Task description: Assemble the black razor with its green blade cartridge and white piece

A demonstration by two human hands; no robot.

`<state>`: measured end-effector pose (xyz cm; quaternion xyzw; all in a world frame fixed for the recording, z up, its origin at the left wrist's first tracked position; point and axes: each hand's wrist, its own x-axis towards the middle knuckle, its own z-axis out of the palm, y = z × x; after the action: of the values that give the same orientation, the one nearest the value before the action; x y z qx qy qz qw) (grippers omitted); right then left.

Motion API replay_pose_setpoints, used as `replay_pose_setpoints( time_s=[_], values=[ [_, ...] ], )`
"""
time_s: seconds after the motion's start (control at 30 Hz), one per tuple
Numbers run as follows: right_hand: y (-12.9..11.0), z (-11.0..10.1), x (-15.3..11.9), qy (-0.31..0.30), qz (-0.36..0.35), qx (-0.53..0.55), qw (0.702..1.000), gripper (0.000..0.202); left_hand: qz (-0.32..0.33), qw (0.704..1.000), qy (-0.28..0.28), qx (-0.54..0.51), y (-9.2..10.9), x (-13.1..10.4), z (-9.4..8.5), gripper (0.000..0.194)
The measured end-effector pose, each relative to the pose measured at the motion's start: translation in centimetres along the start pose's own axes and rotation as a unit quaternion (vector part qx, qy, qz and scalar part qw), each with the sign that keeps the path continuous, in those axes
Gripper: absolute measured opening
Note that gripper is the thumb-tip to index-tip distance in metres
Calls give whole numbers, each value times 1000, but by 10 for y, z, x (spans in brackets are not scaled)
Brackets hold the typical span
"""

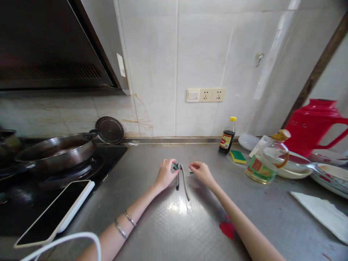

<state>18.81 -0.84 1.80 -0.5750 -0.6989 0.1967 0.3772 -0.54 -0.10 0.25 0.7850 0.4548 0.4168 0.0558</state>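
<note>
My left hand point(165, 172) is closed, its thumb and fingers pinching a small black and green piece point(176, 166) just above the steel counter. A thin black strip point(177, 184) extends from beneath that piece toward me; I cannot tell whether they are joined. Beside it, a long grey cord point(185, 185) lies slightly curved between my hands. My right hand point(201, 173) has its fingertips pressed together over a small pale and dark bit point(191, 172), mostly hidden and too small to name.
Left are a phone point(58, 212), a white cable point(78, 235) and a steel pan point(57, 152) on the hob. To the right stand a soy sauce bottle point(227, 137), a sponge point(237, 157), an oil jug point(268, 161), a red thermos point(312, 125), dishes and a white cloth point(323, 212).
</note>
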Motion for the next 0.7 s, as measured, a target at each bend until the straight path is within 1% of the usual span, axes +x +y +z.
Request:
replay_pose_setpoints(
  time_s=[0.07, 0.13, 0.3, 0.43, 0.7],
  values=[
    [-4, 3, 1, -22, -1, 82, 996, 33, 36, 999, -1, 19, 10, -3, -4, 36],
    [-8, 6, 0, -41, 2, 140, 989, 36, 59, 998, 0, 32, 16, -5, -7, 36],
    [-13, 12, -3, -79, 22, 222, 972, 36, 101, 993, 23, 56, 22, -8, -7, 36],
    [-11, 18, -3, -97, 47, 258, 960, 32, 130, 989, 29, 70, 21, -10, -4, 32],
    [-14, 19, -5, -93, 74, 260, 958, 24, 142, 987, 22, 75, 19, -12, -2, 30]
  ],
)
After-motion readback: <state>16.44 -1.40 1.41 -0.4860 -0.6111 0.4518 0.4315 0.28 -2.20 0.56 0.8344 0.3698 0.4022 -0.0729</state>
